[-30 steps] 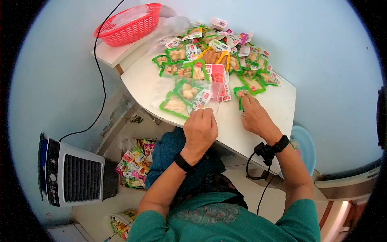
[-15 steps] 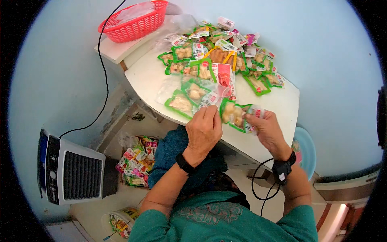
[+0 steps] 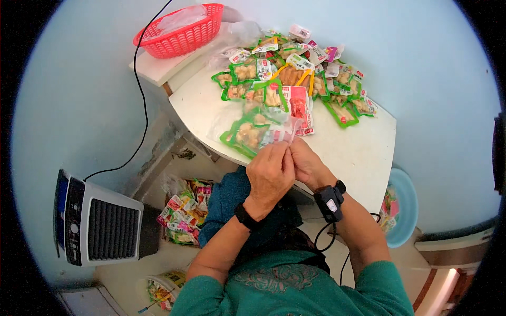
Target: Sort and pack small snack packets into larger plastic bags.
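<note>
Clear plastic bag (image 3: 253,129), holding green-edged snack packets, is gripped at its near end by both hands over the front edge of the white table (image 3: 358,152). It is pinched by the left hand (image 3: 270,176), whose fingers are curled closed on the crumpled film. The right hand (image 3: 307,164) is pressed against the left one, at its 3 o'clock, and its fingers are also closed on the bag's edge; a black device is strapped to that wrist, with a cord hanging from it.

From the hands, the bag is stretched toward 11 o'clock and is laid on the tabletop. At 12 o'clock from the hands, farther back on the table, a heap of snack packets (image 3: 295,79) in green, red and pink is spread. A red basket (image 3: 179,31) is seen at 11 o'clock, well apart, on a lower shelf. At 8 o'clock, on the floor, a grey fan heater (image 3: 97,224) is placed, with more packets (image 3: 184,210) piled just beside it. A light blue basin (image 3: 403,208) is seen at 3 o'clock, below the table's edge.
</note>
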`<state>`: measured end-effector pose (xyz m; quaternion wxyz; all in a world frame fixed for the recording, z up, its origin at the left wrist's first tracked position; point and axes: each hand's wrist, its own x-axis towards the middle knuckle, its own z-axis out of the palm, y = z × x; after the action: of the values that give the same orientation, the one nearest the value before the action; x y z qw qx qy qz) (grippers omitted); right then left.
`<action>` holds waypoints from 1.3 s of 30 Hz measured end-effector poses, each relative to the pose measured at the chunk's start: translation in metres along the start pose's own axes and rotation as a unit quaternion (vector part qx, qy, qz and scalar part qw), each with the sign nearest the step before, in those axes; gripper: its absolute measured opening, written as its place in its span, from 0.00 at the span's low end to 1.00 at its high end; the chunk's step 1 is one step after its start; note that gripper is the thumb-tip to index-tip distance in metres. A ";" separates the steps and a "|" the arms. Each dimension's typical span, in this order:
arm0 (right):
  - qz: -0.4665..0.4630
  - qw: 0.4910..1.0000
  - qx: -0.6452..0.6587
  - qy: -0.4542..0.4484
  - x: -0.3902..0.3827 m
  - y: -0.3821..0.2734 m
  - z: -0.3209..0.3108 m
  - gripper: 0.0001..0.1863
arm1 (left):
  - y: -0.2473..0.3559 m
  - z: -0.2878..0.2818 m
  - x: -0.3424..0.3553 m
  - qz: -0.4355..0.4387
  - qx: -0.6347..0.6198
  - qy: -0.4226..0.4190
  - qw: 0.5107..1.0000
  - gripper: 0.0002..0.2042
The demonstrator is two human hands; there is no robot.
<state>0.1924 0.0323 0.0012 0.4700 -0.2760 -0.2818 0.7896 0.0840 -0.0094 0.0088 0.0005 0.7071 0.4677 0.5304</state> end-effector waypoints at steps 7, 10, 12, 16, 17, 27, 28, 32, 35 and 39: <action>-0.023 0.966 -0.254 0.034 -0.008 -0.010 0.009 0.07 | -0.009 0.001 -0.005 -0.021 -0.045 0.007 0.999 0.05; -0.089 0.914 -0.386 0.086 -0.001 -0.004 -0.020 0.06 | -0.004 0.006 -0.002 -0.020 -0.056 0.000 0.998 0.05; -0.113 0.892 -0.423 0.114 0.001 0.000 -0.028 0.06 | -0.003 0.005 -0.001 -0.015 -0.055 -0.008 0.998 0.05; -0.100 0.942 -0.319 0.005 -0.005 -0.011 0.001 0.08 | -0.009 0.002 -0.002 -0.024 -0.047 0.002 0.999 0.05; -0.064 0.943 -0.321 0.054 -0.009 -0.023 0.003 0.09 | -0.010 0.001 -0.002 -0.020 -0.044 0.006 0.999 0.05; -0.056 0.866 -0.411 0.279 0.000 -0.072 -0.035 0.14 | -0.010 0.006 -0.007 -0.021 -0.047 0.018 0.999 0.05; -0.023 0.863 -0.427 0.268 0.004 -0.072 -0.035 0.15 | -0.009 0.005 -0.007 -0.021 -0.046 0.018 0.999 0.05; -0.028 0.846 -0.470 0.249 0.021 -0.065 -0.042 0.15 | -0.008 0.003 -0.007 -0.024 -0.040 0.006 0.999 0.06; -0.101 0.838 -0.467 0.262 0.021 -0.065 -0.047 0.15 | -0.005 0.001 -0.006 -0.031 -0.046 0.000 0.998 0.07; -0.262 0.767 -0.489 0.321 0.007 -0.079 -0.071 0.12 | -0.004 -0.002 -0.005 -0.029 -0.049 -0.008 0.998 0.09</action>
<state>0.2853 0.0831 0.0067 0.5233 -0.6212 -0.5239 0.2563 0.0794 -0.0117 0.0038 0.0542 0.6968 0.4616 0.5463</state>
